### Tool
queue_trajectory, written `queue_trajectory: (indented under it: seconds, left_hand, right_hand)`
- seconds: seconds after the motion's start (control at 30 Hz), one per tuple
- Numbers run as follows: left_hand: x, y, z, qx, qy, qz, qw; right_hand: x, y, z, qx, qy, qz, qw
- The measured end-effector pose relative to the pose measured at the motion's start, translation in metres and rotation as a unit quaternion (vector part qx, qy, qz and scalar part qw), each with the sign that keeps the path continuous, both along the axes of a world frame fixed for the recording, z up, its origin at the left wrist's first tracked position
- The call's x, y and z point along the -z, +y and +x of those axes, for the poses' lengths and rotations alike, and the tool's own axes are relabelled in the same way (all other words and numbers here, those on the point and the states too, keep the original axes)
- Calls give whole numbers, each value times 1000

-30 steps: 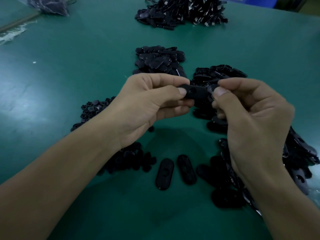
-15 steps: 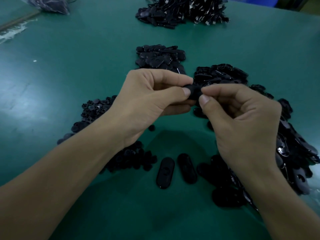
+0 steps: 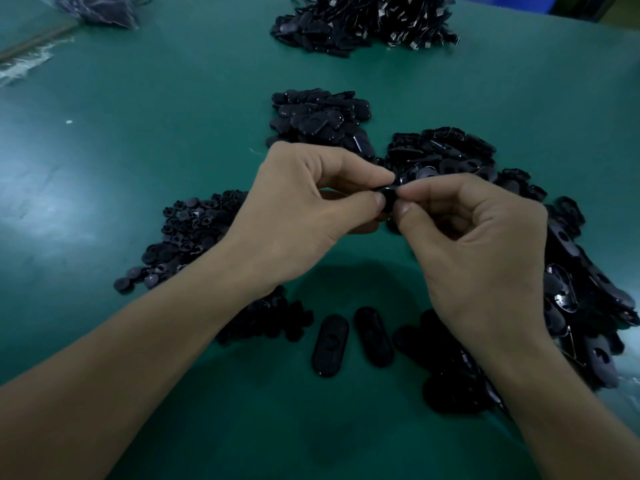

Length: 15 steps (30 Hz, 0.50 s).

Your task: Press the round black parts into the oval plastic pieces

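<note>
My left hand (image 3: pixel 304 216) and my right hand (image 3: pixel 474 244) meet above the green table, both pinching one small black oval piece (image 3: pixel 388 199) between thumb and forefinger; most of it is hidden by the fingertips. A heap of round black parts (image 3: pixel 194 233) lies left of my left wrist. Oval plastic pieces are piled behind the hands (image 3: pixel 440 154) and along the right side (image 3: pixel 581 299). Two single oval pieces (image 3: pixel 330 344) (image 3: pixel 374 336) lie side by side on the table below my hands.
Another stack of oval pieces (image 3: pixel 318 119) sits behind my left hand. A large pile of black parts with metal clips (image 3: pixel 367 22) lies at the far edge. A plastic bag of dark parts (image 3: pixel 100 8) is at the far left. The green table (image 3: pixel 138 116) spreads all round.
My right hand has moved left, closing onto the oval piece until its fingertips meet those of my left hand. The piece, plainly visible a second ago, is now mostly covered.
</note>
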State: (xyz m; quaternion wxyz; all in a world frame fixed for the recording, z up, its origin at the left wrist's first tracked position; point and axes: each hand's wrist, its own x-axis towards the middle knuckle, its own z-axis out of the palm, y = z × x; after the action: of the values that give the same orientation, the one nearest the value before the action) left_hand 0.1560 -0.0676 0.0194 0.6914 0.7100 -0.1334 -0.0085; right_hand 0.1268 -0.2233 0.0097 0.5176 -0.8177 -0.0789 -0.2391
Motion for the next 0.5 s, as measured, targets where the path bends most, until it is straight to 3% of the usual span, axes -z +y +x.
queue_trajectory:
  seconds: [0.27, 0.5]
  left_hand:
    - [4, 0, 0, -40, -76, 121, 989]
    - [7, -3, -6, -67, -202, 254, 944]
  right_hand:
    - [1, -1, 0, 14, 27, -5, 1000]
    - [2, 3, -5, 26, 37, -76, 996]
